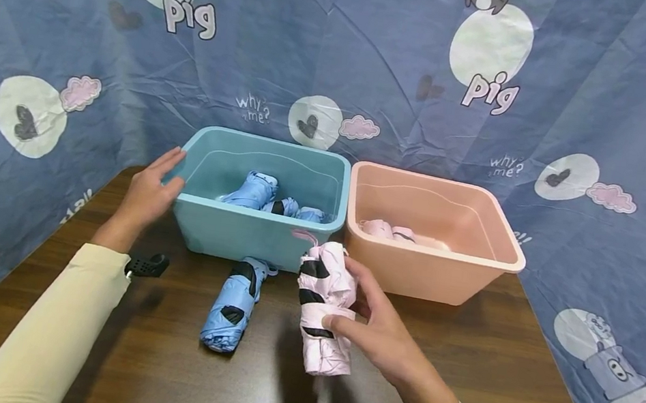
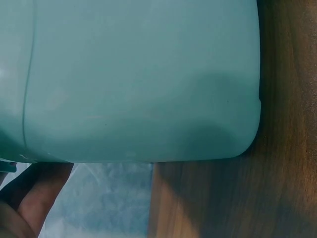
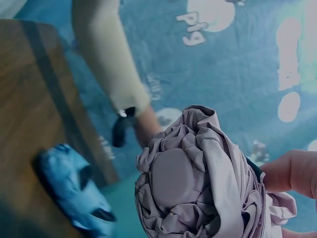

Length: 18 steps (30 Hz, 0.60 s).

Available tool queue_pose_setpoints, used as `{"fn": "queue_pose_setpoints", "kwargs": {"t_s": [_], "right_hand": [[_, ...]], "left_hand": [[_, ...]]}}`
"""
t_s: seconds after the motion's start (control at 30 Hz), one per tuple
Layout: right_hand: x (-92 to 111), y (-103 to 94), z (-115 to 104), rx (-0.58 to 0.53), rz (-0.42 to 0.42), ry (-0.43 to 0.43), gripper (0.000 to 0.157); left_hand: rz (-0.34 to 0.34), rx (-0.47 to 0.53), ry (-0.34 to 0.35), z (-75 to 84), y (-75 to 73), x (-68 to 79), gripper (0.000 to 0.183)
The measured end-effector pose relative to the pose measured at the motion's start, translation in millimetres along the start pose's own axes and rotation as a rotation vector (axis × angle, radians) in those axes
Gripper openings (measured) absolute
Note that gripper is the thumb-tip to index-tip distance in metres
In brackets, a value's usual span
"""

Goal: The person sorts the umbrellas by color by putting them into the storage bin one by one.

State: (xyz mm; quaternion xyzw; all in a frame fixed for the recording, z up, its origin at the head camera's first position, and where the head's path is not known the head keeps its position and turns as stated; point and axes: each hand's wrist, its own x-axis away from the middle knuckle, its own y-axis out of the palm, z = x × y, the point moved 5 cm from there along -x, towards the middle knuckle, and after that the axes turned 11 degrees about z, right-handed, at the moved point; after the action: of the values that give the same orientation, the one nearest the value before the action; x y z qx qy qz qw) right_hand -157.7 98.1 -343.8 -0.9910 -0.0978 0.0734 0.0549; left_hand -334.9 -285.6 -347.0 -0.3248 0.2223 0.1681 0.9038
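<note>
My right hand (image 1: 385,334) holds a folded pink umbrella (image 1: 320,346) with black patches, thumb in front and fingers behind, raised over the table before the two bins. Its round handle end (image 3: 173,178) faces the right wrist camera. My left hand (image 1: 147,194) rests at the left rim of the teal bin (image 1: 250,236), fingers extended along it; in the left wrist view only part of that hand (image 2: 37,198) shows below the bin wall. A folded blue umbrella (image 1: 234,306) with black patches lies on the table between my hands.
Several rolled blue umbrellas (image 1: 253,190) lie inside the teal bin. Beside it on the right, a peach bin (image 1: 425,271) holds pink rolled umbrellas (image 1: 378,228). Both stand toward the back of the dark wooden table (image 1: 169,373). A blue printed cloth (image 1: 382,44) hangs behind.
</note>
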Motion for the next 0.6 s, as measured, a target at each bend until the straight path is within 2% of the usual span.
{"fn": "queue_pose_setpoints", "kwargs": {"t_s": [0.1, 0.23, 0.5, 0.6], "right_hand": [[-0.1, -12.6, -14.0, -0.029, -0.005, -0.019, 0.08], [-4.7, -34.0, -32.1, -0.028, 0.029, -0.034, 0.081], [-22.1, -76.3, -58.4, 0.083, 0.131, -0.087, 0.078], [-32.2, -92.0, -67.0, 0.122, 0.157, -0.135, 0.078]], "left_hand": [[-0.001, 0.003, -0.004, -0.5, -0.5, 0.3, 0.054], [-0.004, -0.002, -0.012, 0.3, -0.8, 1.0, 0.055], [-0.003, -0.008, -0.026, -0.1, 0.1, 1.5, 0.055], [-0.006, -0.004, -0.02, 0.5, -0.5, 2.2, 0.055]]}}
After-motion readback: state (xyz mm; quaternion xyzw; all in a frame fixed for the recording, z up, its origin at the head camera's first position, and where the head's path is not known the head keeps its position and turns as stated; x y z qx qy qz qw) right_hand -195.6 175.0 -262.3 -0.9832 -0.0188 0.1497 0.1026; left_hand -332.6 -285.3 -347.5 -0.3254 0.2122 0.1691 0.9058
